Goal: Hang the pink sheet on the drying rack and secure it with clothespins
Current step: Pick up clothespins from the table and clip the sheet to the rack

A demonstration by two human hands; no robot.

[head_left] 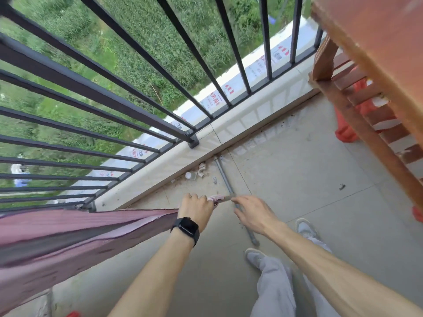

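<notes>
The pink sheet [68, 239] stretches taut from the left edge of the view toward the middle, above the balcony floor. My left hand [196, 209], with a black watch on its wrist, is closed around the sheet's bunched corner. A thin tip of the corner sticks out to the right. My right hand [254, 213] pinches this tip between thumb and forefinger, its other fingers spread. No clothespin shows. A grey upright post [49, 300] under the sheet at the lower left may belong to the drying rack; the sheet hides the rest.
A black metal railing [114, 92] runs along the balcony's tiled kerb [229, 133], with green fields beyond. A grey metal pipe [225, 179] and small litter lie on the floor under my hands. A wooden table [377, 65] stands at the right. My feet are below.
</notes>
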